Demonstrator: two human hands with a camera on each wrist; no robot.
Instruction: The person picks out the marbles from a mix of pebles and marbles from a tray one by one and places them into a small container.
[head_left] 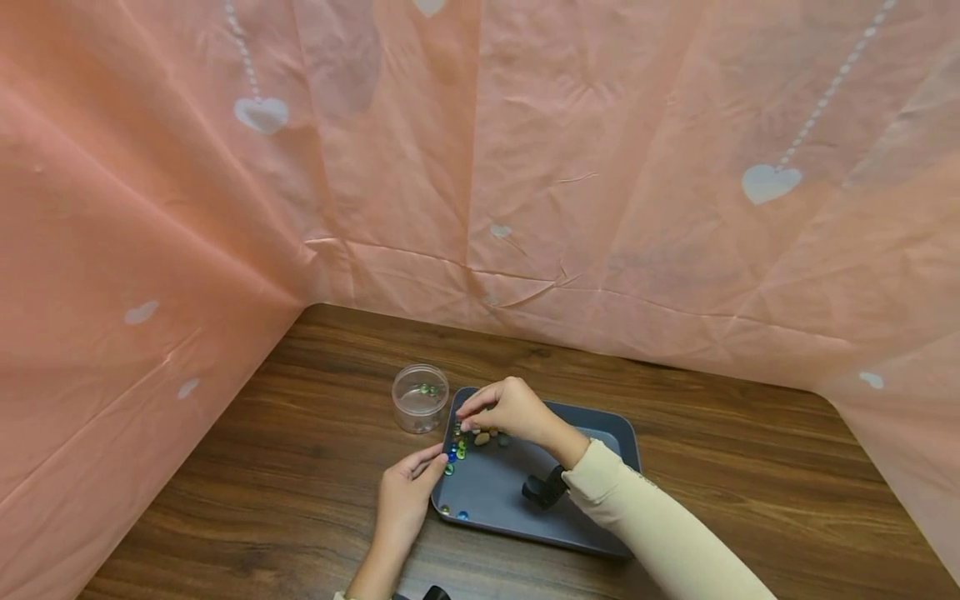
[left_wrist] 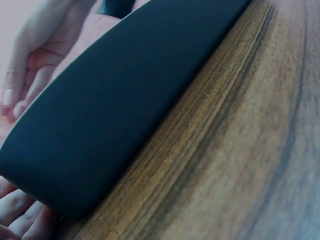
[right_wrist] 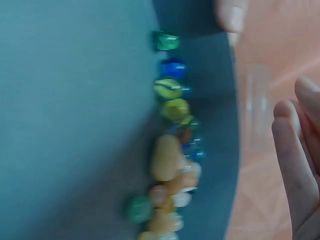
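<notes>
My left hand (head_left: 405,496) grips the left side of a dark grey rectangular tray (head_left: 517,508), thumb at the rim and fingers against the outer wall. Above the tray's far left corner is my right hand (head_left: 510,408), thumb and fingertips drawn close together; I cannot tell whether something small sits between them. Below it, glass marbles (right_wrist: 175,107) in green, blue and yellow line the tray's left wall. Smooth pebbles (right_wrist: 166,157), tan, white and dark green, lie among and beside them. Two more marbles (head_left: 462,515) rest in the near left corner.
A clear round plastic tub (head_left: 420,404) stands just left of the tray's far corner, with a few greenish marbles (head_left: 427,389) inside. All this is on a brown wood-grain table (head_left: 300,467). Pink curtains (head_left: 600,208) with white hearts close off the back and sides.
</notes>
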